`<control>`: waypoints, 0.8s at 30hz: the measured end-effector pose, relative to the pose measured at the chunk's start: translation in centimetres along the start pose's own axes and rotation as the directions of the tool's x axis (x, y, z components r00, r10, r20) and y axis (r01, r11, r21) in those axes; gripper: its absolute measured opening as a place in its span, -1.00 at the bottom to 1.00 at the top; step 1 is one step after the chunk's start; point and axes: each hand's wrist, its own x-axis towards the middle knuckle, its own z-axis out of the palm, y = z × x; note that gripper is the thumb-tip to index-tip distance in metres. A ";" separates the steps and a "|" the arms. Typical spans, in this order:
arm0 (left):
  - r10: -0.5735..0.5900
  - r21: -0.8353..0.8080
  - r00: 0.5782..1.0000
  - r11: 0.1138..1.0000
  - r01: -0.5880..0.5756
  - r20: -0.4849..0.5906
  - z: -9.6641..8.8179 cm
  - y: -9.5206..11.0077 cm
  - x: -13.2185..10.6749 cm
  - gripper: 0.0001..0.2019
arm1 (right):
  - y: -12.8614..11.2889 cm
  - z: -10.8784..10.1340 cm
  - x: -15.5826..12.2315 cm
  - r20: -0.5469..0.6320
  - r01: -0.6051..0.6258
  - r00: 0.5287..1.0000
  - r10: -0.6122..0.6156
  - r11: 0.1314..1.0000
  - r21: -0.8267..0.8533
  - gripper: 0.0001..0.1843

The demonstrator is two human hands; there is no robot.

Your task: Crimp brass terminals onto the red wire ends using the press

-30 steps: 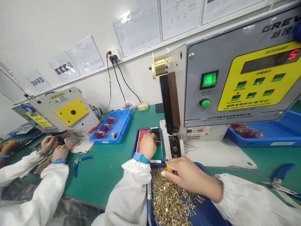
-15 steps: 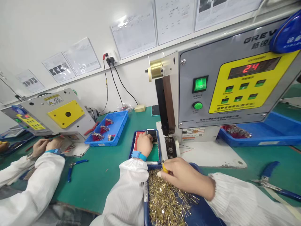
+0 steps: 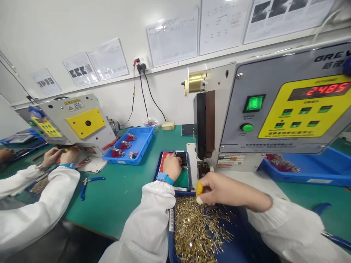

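While the right hand pinches narrowly above the heap of brass terminals, its yellow finger cot hides whatever it may hold. The left hand lies with curled fingers on the wires in the small tray, its grip unclear, just left of the near crimper. One blue tray at the near edge contains the heap. Far left are a second crimper, a bundle tray with four wire bundles, and a co-worker's hands.

Left of the navy wire tray, bare worktop leaves room to pass as far as the blue-handled pliers; the crimping machine blocks the tray's right side.
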 end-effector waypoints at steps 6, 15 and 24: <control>-0.009 0.005 1.000 1.000 0.010 -0.025 -0.4 0.4 0.1 -0.78 | 1.8 -3.0 -1.3 -0.058 0.065 0.997 -0.048 0.931 0.359 -0.76; 0.111 -0.077 0.963 0.988 -0.133 -0.246 -0.6 1.2 -0.7 -0.83 | 5.0 -3.0 -0.3 -0.406 0.203 0.907 0.113 0.727 0.656 -0.68; 0.265 -0.105 0.838 0.929 -0.354 -0.477 -1.4 2.9 -1.6 -0.86 | 4.9 -2.4 0.6 -0.559 0.289 0.820 0.120 0.757 0.586 -0.70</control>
